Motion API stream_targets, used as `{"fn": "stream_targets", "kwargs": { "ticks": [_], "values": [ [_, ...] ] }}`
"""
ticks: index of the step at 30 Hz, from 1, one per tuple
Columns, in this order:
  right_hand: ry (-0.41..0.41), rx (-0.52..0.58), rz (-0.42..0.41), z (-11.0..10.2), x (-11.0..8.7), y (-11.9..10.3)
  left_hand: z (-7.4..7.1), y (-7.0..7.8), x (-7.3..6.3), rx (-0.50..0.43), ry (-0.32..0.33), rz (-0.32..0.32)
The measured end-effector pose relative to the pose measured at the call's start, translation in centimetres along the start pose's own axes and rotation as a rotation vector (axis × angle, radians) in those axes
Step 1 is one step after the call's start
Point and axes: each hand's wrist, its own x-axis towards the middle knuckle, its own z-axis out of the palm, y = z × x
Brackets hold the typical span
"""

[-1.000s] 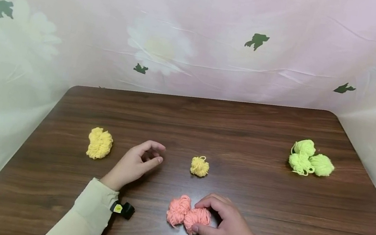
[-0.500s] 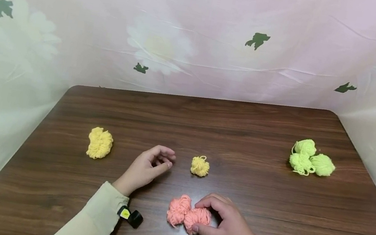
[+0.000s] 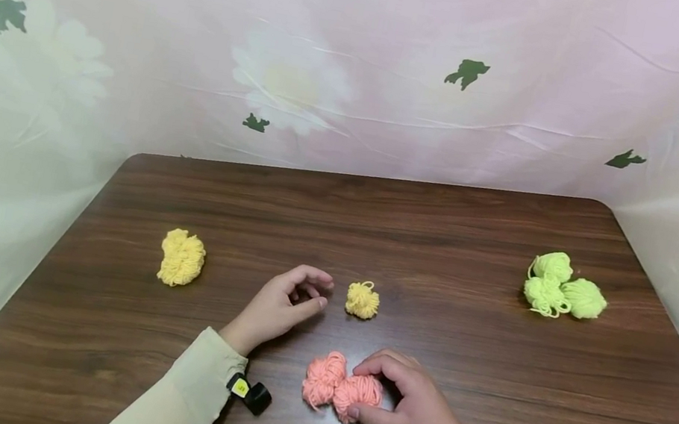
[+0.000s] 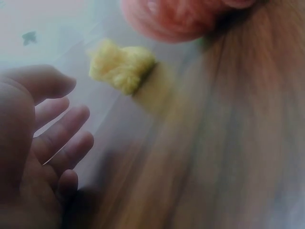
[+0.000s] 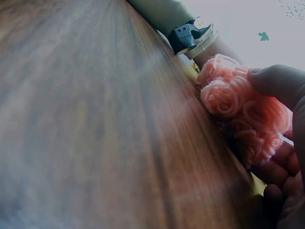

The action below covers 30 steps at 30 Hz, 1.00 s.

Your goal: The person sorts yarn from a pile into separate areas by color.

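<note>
A small yellow yarn ball [image 3: 362, 300] with a loose loop on top lies mid-table. Just left of it is my left hand [image 3: 281, 308], fingers loosely bent and nothing in them; the left wrist view shows the yellow yarn ball [image 4: 121, 67] apart from the fingertips. Two salmon-pink yarn balls sit side by side nearer me. My right hand [image 3: 410, 410] holds the right-hand pink yarn ball [image 3: 356, 395] between thumb and fingers, while the other pink yarn ball [image 3: 323, 380] touches it on the left. In the right wrist view the thumb presses on the pink yarn [image 5: 252, 109].
A clump of yellow yarn [image 3: 182, 258] lies at the left of the brown wooden table [image 3: 444, 238]. Several lime-green yarn balls [image 3: 547, 290] are grouped at the back right. A floral cloth [image 3: 370, 35] hangs behind and along both sides.
My left hand has moved right across the table, from near the left yellow clump to close beside the small yellow ball. My right hand stays on the pink yarn ball.
</note>
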Motion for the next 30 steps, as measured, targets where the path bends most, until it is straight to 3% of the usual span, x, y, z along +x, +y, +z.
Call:
{"fn": "stream_targets", "kwargs": {
  "ticks": [15, 30],
  "values": [
    [0.002, -0.002, 0.000, 0.0, -0.1, 0.0, 2.0, 0.4, 1.5, -0.034, -0.018, 0.040],
    [-0.001, 0.001, 0.006, 0.1, -0.1, 0.1, 3.3, 1.0, 2.8, 0.070, -0.058, 0.087]
  ]
}}
